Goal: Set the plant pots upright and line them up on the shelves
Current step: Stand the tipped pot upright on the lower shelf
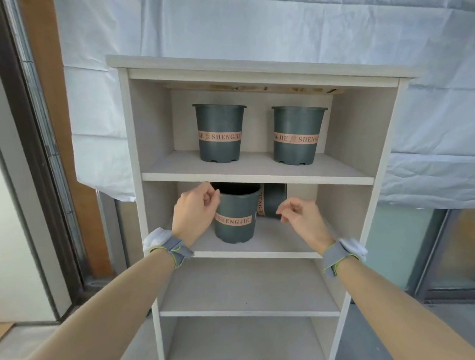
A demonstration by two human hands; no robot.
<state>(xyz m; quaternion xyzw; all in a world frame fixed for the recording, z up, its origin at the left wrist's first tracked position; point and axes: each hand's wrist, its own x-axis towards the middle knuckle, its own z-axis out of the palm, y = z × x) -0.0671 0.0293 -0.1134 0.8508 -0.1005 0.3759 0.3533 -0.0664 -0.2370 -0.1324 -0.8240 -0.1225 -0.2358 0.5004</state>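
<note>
Top shelf (257, 169) held two upright dark pots, second shelf one upright pot (235, 215) pinched at rim by left hand (195, 210), one tipped pot (272, 202) behind, right hand (300, 218) loosely curled, empty

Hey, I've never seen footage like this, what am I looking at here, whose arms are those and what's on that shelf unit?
This is one picture from a camera worn on a person's head, looking forward and down, so the two arms are the wearer's own. Each wrist carries a grey strap.

In front stands a pale shelf unit. Its top shelf holds two upright pots.

On the second shelf, one front pot stands upright, and a back pot lies on its side behind it.

The left hand touches the front pot's rim; whether it has a grip is unclear. The right hand hovers near the back pot, holding nothing. The lower shelves show no pots.
</note>
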